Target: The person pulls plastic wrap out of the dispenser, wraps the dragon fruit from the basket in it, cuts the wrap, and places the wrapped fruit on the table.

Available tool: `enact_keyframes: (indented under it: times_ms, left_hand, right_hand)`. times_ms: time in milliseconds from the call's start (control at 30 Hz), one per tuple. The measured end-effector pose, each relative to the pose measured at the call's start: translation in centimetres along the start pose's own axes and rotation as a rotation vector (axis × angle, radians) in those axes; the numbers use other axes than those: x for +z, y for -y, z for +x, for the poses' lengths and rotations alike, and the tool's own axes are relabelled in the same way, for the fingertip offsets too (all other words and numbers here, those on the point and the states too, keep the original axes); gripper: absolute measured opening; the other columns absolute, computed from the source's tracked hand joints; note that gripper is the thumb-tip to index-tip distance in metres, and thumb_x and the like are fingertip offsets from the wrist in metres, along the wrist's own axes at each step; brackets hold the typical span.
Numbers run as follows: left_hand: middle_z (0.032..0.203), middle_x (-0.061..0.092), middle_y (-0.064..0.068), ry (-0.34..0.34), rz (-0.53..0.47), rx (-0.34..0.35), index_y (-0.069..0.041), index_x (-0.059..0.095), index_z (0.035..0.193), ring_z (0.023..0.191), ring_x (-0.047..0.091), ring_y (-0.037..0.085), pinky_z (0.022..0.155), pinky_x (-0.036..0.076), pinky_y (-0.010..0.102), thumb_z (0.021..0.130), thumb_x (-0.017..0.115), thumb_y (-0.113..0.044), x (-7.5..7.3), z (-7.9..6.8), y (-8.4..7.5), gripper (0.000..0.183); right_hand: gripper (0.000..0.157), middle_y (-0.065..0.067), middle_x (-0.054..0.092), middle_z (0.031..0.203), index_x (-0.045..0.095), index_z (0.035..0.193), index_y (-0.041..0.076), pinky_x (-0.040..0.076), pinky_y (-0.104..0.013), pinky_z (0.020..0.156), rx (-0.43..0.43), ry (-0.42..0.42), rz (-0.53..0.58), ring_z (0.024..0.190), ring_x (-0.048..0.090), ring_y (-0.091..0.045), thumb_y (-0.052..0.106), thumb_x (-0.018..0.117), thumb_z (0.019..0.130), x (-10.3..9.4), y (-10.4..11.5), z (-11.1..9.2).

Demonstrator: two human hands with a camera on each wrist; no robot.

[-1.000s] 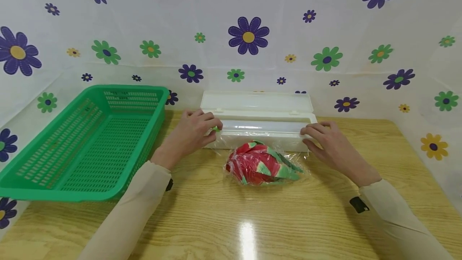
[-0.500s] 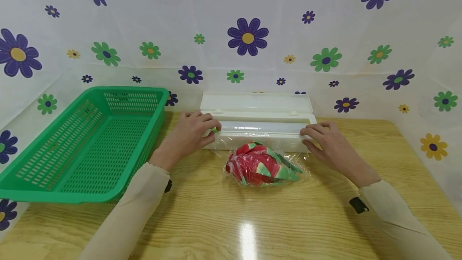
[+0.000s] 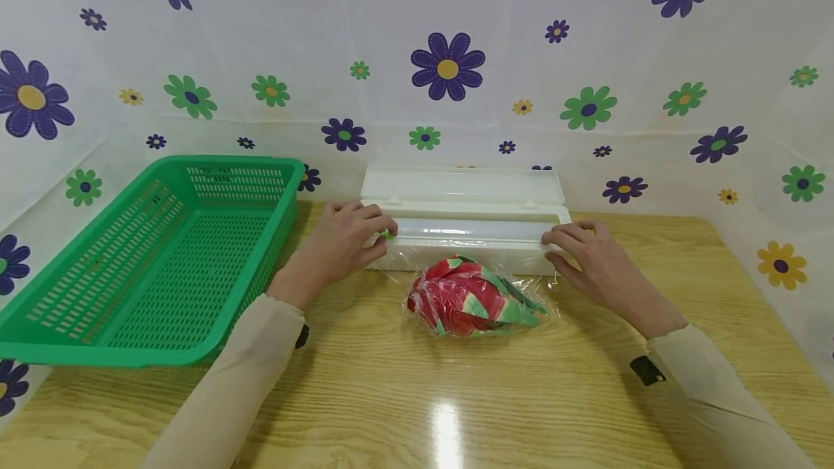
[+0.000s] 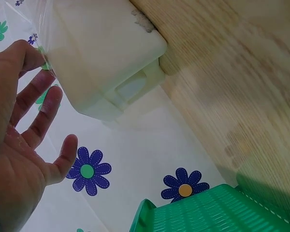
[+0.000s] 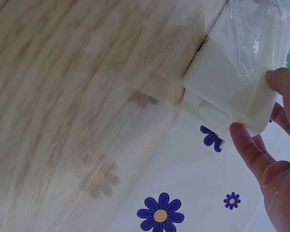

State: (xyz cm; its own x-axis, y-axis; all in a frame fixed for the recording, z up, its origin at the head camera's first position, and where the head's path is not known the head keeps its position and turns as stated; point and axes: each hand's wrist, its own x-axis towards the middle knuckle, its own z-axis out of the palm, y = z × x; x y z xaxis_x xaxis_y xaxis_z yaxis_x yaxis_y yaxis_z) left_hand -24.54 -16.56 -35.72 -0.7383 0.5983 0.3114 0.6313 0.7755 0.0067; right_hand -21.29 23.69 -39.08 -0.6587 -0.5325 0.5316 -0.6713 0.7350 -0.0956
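A white cling film dispenser (image 3: 536, 263) stands at the back of the table, its lid (image 3: 462, 183) raised and a film roll (image 3: 476, 228) inside. My left hand (image 3: 342, 246) pinches a small green slide cutter (image 3: 386, 234) at the dispenser's left end; in the left wrist view its other fingers spread loosely. My right hand (image 3: 606, 273) grips the dispenser's right end, thumb on the front, as the right wrist view shows on the box (image 5: 227, 72). In front lies a red dragon fruit (image 3: 456, 299) with green-tipped scales, covered in clear film that reaches the dispenser's front edge.
A green slotted plastic basket (image 3: 260, 288) stands on the left, close to my left forearm. Behind the wooden table (image 3: 391, 396) hangs a white flowered cloth (image 3: 508, 100), right behind the raised lid.
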Motion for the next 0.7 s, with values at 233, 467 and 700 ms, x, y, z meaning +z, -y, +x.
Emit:
enact_keyframes:
  times_ms: [233, 467, 700]
  left_hand:
    - [0.114, 0.076, 0.002, 0.001, -0.001, -0.006, -0.023, 0.073, 0.110, 0.103, 0.064, 0.028, 0.092, 0.047, 0.051, 0.095, 0.073, -0.025, 0.00, -0.09, 0.09, 0.015]
    - [0.112, 0.076, 0.002, -0.007, -0.019, -0.009, -0.023, 0.073, 0.108, 0.100, 0.063, 0.026, 0.092, 0.045, 0.050, 0.095, 0.073, -0.023, -0.24, -0.20, 0.03, 0.013]
    - [0.111, 0.076, 0.002, -0.014, -0.034, -0.012, -0.022, 0.073, 0.107, 0.101, 0.063, 0.027, 0.093, 0.045, 0.051, 0.095, 0.072, -0.021, -0.19, -0.23, 0.07, 0.013]
  right_hand:
    - [0.024, -0.012, 0.075, 0.107, 0.071, 0.108, 0.007, 0.049, -0.058, 0.096, 0.010, 0.012, -0.003, 0.102, 0.069, -0.037, 0.002, 0.079, 0.085, -0.01, -0.03, 0.01]
    - [0.025, -0.012, 0.075, 0.106, 0.071, 0.107, 0.007, 0.049, -0.058, 0.096, 0.012, 0.013, 0.004, 0.101, 0.069, -0.035, 0.001, 0.080, 0.085, -0.01, 0.02, 0.04]
    - [0.025, -0.012, 0.075, 0.106, 0.071, 0.107, 0.006, 0.049, -0.057, 0.095, -0.001, 0.002, 0.005, 0.101, 0.069, -0.035, 0.000, 0.080, 0.084, -0.01, -0.02, 0.01]
